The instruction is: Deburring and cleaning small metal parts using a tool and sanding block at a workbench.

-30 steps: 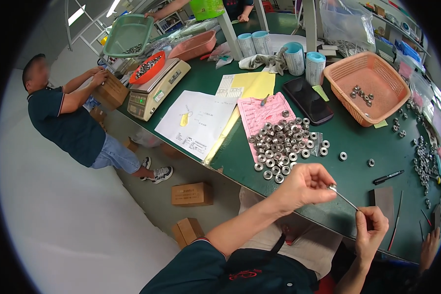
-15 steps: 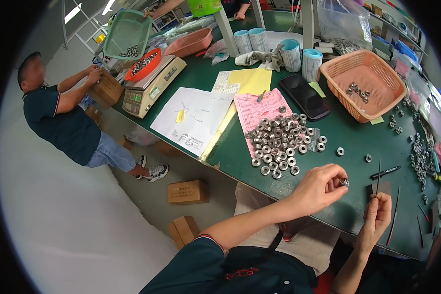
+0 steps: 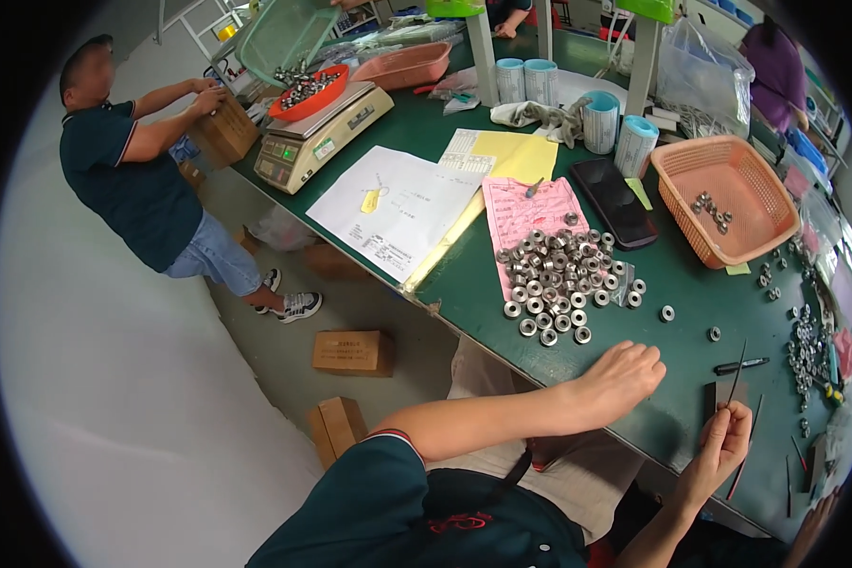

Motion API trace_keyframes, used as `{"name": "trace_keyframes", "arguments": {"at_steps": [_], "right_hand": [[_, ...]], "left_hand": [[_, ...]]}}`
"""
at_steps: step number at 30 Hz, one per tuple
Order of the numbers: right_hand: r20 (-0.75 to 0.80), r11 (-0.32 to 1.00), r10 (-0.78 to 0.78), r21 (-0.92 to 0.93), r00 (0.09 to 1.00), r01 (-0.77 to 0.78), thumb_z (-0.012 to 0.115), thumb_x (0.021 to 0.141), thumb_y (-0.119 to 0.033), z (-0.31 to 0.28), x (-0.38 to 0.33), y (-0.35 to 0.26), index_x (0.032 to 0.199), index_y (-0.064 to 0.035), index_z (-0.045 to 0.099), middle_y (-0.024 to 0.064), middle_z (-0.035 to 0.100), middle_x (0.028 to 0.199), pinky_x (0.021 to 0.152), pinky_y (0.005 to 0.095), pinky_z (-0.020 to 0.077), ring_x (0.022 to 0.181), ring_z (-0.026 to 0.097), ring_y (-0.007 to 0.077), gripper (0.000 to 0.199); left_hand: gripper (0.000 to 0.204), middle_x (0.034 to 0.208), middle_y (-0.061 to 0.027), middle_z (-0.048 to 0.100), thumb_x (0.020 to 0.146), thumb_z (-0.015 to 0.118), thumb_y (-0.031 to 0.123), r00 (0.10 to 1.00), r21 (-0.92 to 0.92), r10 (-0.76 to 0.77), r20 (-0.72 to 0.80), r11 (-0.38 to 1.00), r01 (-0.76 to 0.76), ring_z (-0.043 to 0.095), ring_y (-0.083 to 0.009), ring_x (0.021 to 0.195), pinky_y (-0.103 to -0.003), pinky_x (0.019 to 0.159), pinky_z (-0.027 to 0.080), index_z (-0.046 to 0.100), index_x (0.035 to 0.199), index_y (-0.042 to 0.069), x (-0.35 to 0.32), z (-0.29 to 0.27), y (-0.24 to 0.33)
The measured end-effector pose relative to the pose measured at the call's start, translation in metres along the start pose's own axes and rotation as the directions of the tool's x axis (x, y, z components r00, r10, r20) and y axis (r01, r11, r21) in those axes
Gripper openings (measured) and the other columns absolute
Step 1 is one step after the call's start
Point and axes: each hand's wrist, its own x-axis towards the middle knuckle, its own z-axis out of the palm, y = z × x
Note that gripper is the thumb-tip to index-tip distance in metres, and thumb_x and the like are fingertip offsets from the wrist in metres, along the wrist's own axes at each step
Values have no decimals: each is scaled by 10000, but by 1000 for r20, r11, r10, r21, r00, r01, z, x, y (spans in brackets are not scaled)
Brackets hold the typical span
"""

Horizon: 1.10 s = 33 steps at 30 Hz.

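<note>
Fingers of right hand (image 3: 724, 440) pinch thin metal rod (image 3: 736, 372).

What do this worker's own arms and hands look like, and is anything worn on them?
Both forearms are bare, and neither the left hand nor the right hand wears a glove; no watch or ring shows. The left arm comes out of a short dark green sleeve with a thin red and white band at its cuff. The right arm's upper part is out of view, so its sleeve cannot be seen.
</note>
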Motion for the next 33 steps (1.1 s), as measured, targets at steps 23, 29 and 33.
{"name": "trace_keyframes", "arguments": {"at_steps": [23, 29, 33], "right_hand": [[288, 992, -26, -110, 957, 60, 508, 847, -21, 69, -7, -58, 987, 85, 554, 75, 572, 811, 622, 231, 436, 697, 528, 128, 182], [367, 983, 47, -183, 929, 23, 530, 832, -31, 92, 3, -73, 871, 76, 576, 83, 587, 760, 600, 230, 430, 666, 535, 132, 123], [500, 904, 0, -371, 866, 214, 575, 787, -80, 121, 6, -94, 888, 85, 585, 84, 600, 758, 625, 251, 434, 669, 540, 139, 194]], "left_hand": [[309, 595, 21, 492, 935, 382, 273, 939, -934, -185, 291, -265, 238, 445, -50, 465, -187, 424, 370, 526, 774, 52, 0, -25, -6], [294, 620, 7, 553, 905, 447, 302, 970, -937, -110, 219, -300, 178, 447, -55, 457, -194, 399, 370, 547, 775, 58, -7, -33, -32], [312, 675, 22, 603, 847, 554, 373, 990, -941, -43, 138, -317, 117, 437, -24, 489, -172, 452, 356, 599, 843, 64, -28, -65, -56]]}}
